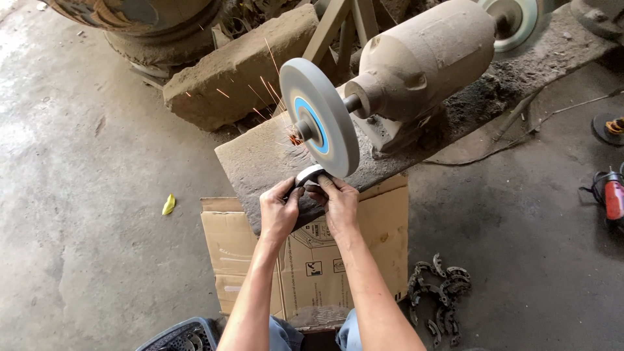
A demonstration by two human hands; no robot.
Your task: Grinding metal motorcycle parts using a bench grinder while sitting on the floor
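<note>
Metal ring (309,175) — small, stiff, likely hot | at desk (260,162) front edge, under grinding wheel (318,123) | left hand (279,211), right hand (338,205) — both clamped on its ends

metal workshop: bench grinder (390,78), sparks (263,88)

floor left: yellow scrap (168,205)
floor right: pile of dark metal rings (439,296), red power tool (613,198)
below bench: flattened cardboard box (383,240)
top left: brick block (240,65)
</note>
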